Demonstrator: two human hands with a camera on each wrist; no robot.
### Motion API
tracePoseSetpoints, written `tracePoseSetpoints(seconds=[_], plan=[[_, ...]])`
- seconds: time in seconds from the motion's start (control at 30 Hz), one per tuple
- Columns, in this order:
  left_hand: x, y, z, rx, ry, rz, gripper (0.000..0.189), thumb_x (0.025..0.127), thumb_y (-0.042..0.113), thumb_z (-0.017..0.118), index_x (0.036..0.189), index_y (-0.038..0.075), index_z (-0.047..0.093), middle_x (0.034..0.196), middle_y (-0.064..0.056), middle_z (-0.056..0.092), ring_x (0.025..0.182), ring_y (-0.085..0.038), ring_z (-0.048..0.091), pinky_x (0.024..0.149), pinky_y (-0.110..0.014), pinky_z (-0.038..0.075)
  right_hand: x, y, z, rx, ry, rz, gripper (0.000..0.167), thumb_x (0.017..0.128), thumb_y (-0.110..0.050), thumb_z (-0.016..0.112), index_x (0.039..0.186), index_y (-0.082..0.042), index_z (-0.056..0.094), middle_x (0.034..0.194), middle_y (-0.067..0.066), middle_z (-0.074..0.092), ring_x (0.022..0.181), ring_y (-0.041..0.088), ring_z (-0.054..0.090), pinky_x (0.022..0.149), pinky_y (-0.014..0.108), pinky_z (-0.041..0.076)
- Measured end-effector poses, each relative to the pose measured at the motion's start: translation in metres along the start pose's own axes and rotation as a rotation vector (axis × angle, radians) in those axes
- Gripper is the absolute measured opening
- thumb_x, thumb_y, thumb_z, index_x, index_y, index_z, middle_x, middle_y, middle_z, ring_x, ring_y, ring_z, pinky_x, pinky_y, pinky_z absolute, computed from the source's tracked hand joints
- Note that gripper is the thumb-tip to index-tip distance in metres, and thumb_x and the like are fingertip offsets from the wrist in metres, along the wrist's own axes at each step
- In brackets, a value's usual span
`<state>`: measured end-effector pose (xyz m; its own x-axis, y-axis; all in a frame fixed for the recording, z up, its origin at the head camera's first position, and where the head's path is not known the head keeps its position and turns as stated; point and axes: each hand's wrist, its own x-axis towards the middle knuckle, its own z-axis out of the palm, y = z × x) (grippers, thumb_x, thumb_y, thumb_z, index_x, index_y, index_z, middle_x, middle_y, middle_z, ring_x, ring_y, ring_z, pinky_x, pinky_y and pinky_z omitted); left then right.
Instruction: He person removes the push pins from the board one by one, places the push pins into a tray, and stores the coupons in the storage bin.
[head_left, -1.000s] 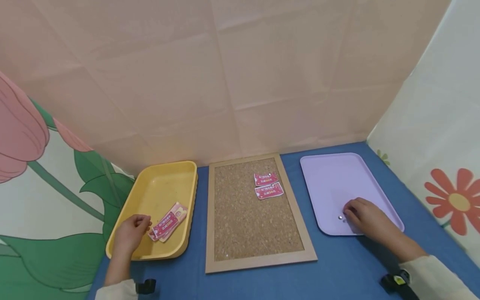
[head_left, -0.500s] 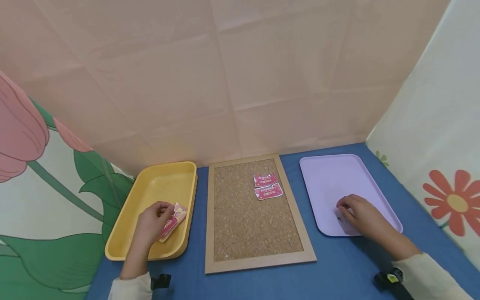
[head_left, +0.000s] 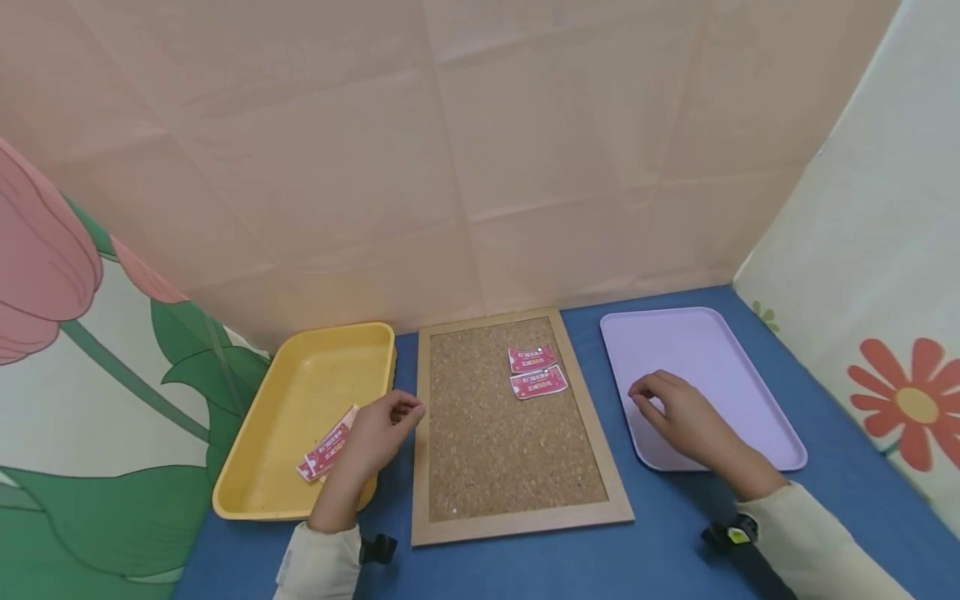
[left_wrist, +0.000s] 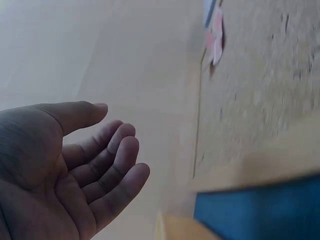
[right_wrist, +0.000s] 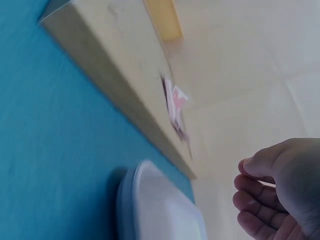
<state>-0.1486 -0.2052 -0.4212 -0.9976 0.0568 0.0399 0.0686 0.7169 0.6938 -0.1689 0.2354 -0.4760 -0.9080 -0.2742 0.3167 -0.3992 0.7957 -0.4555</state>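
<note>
My left hand hovers over the right rim of the yellow tray, its fingers near the corkboard frame. In the left wrist view its fingers are loosely bent, with nothing between them. Pink paper coupons lie overlapped in the yellow tray, partly covered by that hand. Two more coupons sit one above the other at the upper right of the corkboard. Over the left part of the purple tray is my right hand. In the right wrist view its thumb is close to the bent fingers; no object shows there.
A blue cloth covers the table under both trays and the board. Behind them rises a beige fabric backdrop. Flower-printed panels stand at both sides.
My left hand has moved right, across the coupons in the yellow tray, towards the corkboard. The right hand has shifted left and up over the purple tray. Small metallic pieces seen there earlier are now hidden.
</note>
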Motion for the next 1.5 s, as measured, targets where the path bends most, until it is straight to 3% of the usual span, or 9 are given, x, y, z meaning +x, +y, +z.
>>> tracePoseSetpoints(seconds=[0.2,0.43,0.8,1.0,1.2,1.5], plan=[[0.010,0.016,0.023,-0.042,-0.076,0.049,0.018,0.096,0.028,0.063,0.106,0.013,0.067,0.091,0.003,0.064,0.083,-0.013,0.060,0.068,-0.029,0.051,0.013,-0.015,0.008,0.044,0.012,-0.027,0.008,0.092,-0.008,0.066,0.100,-0.006,0.066,0.095,0.005,0.062,0.090,0.025,0.063,0.077,0.046,0.053],[0.025,0.029,0.046,-0.019,-0.112,0.105,0.020,0.097,0.030,0.061,0.106,0.014,0.067,0.091,0.005,0.064,0.085,-0.011,0.061,0.071,-0.029,0.051,0.024,-0.027,0.018,0.055,-0.001,-0.040,0.008,0.094,-0.010,0.064,0.101,-0.007,0.066,0.095,0.003,0.062,0.089,0.021,0.061,0.078,0.045,0.052],[0.051,0.042,0.072,-0.034,-0.135,0.111,0.025,0.098,0.036,0.059,0.110,0.016,0.065,0.094,0.006,0.063,0.087,-0.010,0.060,0.071,-0.028,0.051,0.039,-0.036,0.030,0.079,0.003,-0.041,0.011,0.094,-0.011,0.065,0.104,-0.006,0.066,0.098,0.006,0.064,0.094,0.024,0.062,0.079,0.045,0.052],[0.061,0.043,0.087,-0.045,-0.142,0.098,0.031,0.097,0.037,0.060,0.116,0.013,0.065,0.098,0.006,0.064,0.091,-0.010,0.060,0.075,-0.028,0.051,0.045,-0.041,0.039,0.110,-0.013,0.007,0.022,0.095,-0.018,0.064,0.113,-0.004,0.064,0.107,0.011,0.064,0.101,0.028,0.062,0.084,0.048,0.051],[0.075,0.038,0.103,-0.070,-0.163,0.077,0.042,0.096,0.039,0.060,0.126,0.009,0.062,0.111,0.000,0.065,0.100,-0.014,0.061,0.080,-0.032,0.052,0.053,-0.043,0.048,0.161,0.009,0.005,0.038,0.095,-0.023,0.064,0.124,-0.001,0.058,0.115,0.015,0.062,0.105,0.031,0.060,0.087,0.051,0.048],[0.092,0.032,0.124,-0.108,-0.173,0.069,0.038,0.097,0.029,0.060,0.127,0.005,0.060,0.114,-0.006,0.065,0.102,-0.018,0.062,0.084,-0.034,0.052,0.072,-0.052,0.059,0.224,0.046,0.051,0.042,0.092,-0.021,0.068,0.128,-0.001,0.058,0.115,0.015,0.062,0.108,0.032,0.059,0.091,0.053,0.046]])
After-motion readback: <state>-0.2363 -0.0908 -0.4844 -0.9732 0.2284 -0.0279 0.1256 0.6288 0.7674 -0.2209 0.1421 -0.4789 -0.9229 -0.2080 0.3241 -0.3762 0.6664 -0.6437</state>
